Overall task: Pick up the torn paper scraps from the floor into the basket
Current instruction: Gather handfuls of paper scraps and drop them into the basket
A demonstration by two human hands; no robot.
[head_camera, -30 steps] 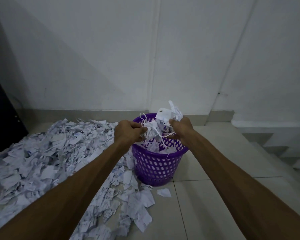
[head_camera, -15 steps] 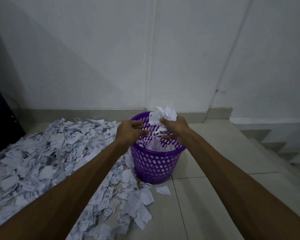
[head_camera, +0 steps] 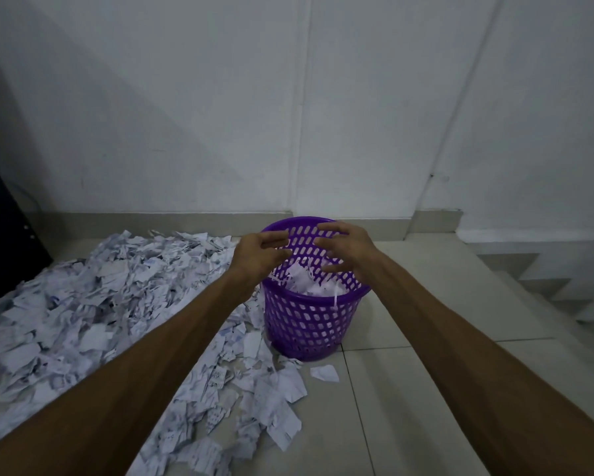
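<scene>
A purple perforated plastic basket [head_camera: 309, 324] stands on the tiled floor near the wall, with white paper scraps [head_camera: 311, 285] inside it. A large heap of torn paper scraps [head_camera: 93, 304] covers the floor to its left and trails toward me. My left hand [head_camera: 258, 255] and my right hand [head_camera: 345, 247] hover over the basket's mouth, facing each other with fingers spread and loosely bent. Neither hand holds anything.
A single scrap [head_camera: 324, 373] lies on the tile in front of the basket. A dark panel [head_camera: 4, 235] stands at the far left. Steps [head_camera: 542, 280] descend on the right. The white wall [head_camera: 288, 115] rises right behind the basket.
Both hands held a bundle of scraps above the basket; they have opened and the bundle has dropped in. The view has tilted slightly, with the basket lower in frame.
</scene>
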